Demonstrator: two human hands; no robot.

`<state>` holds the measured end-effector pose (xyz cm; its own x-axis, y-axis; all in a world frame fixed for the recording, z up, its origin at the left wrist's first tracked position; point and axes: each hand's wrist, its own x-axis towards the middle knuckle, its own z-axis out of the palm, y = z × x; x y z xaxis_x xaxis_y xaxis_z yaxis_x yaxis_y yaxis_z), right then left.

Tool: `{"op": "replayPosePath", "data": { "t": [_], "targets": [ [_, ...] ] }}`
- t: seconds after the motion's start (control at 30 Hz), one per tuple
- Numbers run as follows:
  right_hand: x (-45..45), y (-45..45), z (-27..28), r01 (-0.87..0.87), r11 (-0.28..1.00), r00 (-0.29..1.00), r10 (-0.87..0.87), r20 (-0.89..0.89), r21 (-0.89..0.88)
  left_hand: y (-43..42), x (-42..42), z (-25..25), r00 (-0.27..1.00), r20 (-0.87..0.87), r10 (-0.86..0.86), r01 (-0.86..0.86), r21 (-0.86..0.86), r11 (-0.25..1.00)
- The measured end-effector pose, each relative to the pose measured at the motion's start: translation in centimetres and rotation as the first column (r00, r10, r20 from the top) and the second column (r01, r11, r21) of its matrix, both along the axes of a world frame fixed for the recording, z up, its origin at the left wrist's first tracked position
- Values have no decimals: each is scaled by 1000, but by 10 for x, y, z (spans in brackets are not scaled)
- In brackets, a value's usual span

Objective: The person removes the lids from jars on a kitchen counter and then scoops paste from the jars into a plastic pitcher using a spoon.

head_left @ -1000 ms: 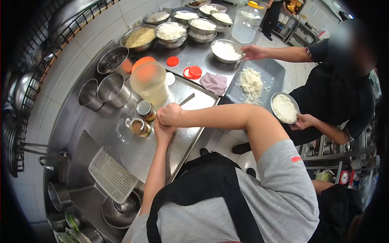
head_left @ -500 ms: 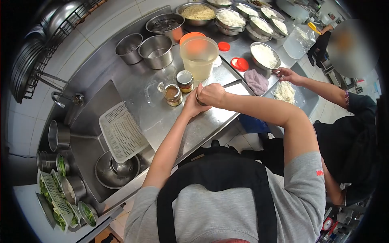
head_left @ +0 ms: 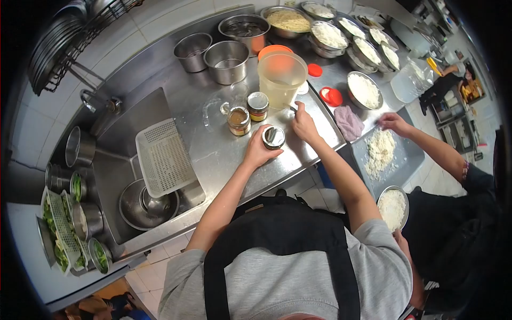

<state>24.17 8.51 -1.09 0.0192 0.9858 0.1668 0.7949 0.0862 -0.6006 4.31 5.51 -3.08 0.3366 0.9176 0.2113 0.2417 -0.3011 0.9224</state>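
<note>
My left hand (head_left: 257, 152) is wrapped round the side of a small jar (head_left: 273, 137) with a shiny, silvery top. To its right, my right hand (head_left: 305, 124) is closed on a slim dark tool (head_left: 293, 109); only a short end shows, so its kind is unclear. Just beyond my left hand stand an open jar of brown paste (head_left: 238, 121) and a jar with a silvery lid (head_left: 258, 106). Behind my right hand is a tall translucent plastic tub (head_left: 281, 80).
A co-worker's hand (head_left: 396, 125) is over a grey tray (head_left: 416, 152) of white rice-like food; their other hand holds a bowl (head_left: 393, 209). Filled steel bowls (head_left: 329, 36) line the back. A white basket (head_left: 165, 157) spans the sink; a purple cloth (head_left: 349, 122) lies at right.
My right hand has come off the jar's top and moved right with the dark tool, exposing the top. The co-worker's hand has moved over the tray, and a bowl has appeared in their other hand.
</note>
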Motion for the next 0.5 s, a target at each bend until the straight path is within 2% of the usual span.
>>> {"op": "replayPosePath", "data": {
  "t": [0.1,0.17,0.2,0.23,0.3,0.33,0.37,0.43,0.47,0.5],
  "targets": [
    [-15,2,-11,19,1000,1000,-19,-7,24,-5,-4,3,1000,-16,16,-16,11,1000],
    [-21,2,-24,-66,975,987,32,160,210,-5,-4,5,1000,-18,20,-20,8,1000],
    [-20,3,-28,-86,975,971,36,234,207,-5,-3,6,1000,-16,24,-24,12,1000],
    [-21,2,-25,-94,974,972,45,232,204,-6,-3,6,1000,-13,29,-28,16,999],
    [-23,-2,-9,-95,971,917,-2,400,221,-9,0,5,998,-25,54,-53,23,998],
    [-25,-4,2,-102,937,910,-48,411,335,-12,4,4,990,-36,135,-133,54,990],
    [-29,-6,16,-108,936,910,-43,413,336,-14,7,3,976,-44,213,-208,87,974],
    [-36,-17,42,-116,992,991,112,70,48,-22,14,3,967,-34,252,-248,86,965],
    [-37,-23,49,-176,980,983,180,36,-89,-24,17,6,954,-57,296,-286,142,948],
    [-40,-27,55,-170,981,984,174,40,-89,-25,20,9,938,-77,339,-318,199,927]
  ]
}}
